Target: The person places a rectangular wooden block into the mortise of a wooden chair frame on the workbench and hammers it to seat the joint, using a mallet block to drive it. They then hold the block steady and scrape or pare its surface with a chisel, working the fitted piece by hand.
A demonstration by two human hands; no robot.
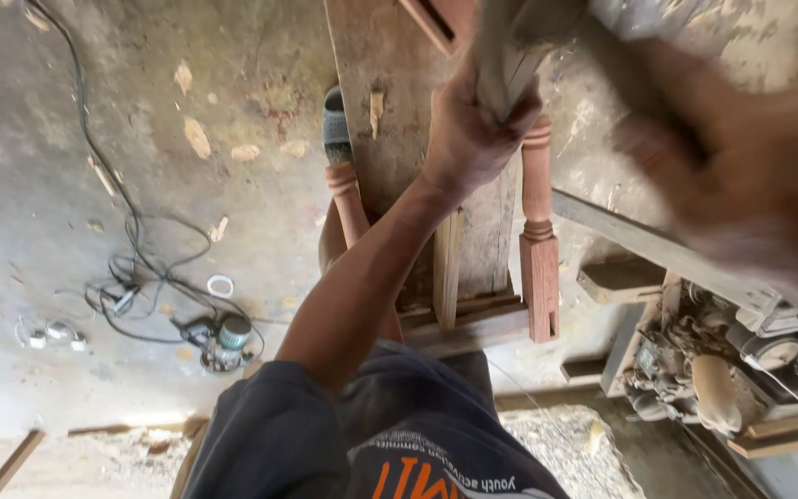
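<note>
- Two hands are up close to the camera: the left hand has its fingers wrapped tight round a grey wooden piece, gripping it from below.
- The right hand is a blur at the upper right; whether its fingers are spread or closed on anything, I cannot tell.
- The wooden piece stands up toward the camera, above the bench, held clear of the board rather than lying on it.
- Below it, reddish turned legs show at either side of the bench, with a foot in a sandal by the left one.
- By my reading, the piece is being steadied while the other hand works at it; the next move calls for a firm left grip and a settled right hand.
- Farther off, on the dusty floor, lie a router, a tangled black cable and wood chips; a machine sits at right.
</note>
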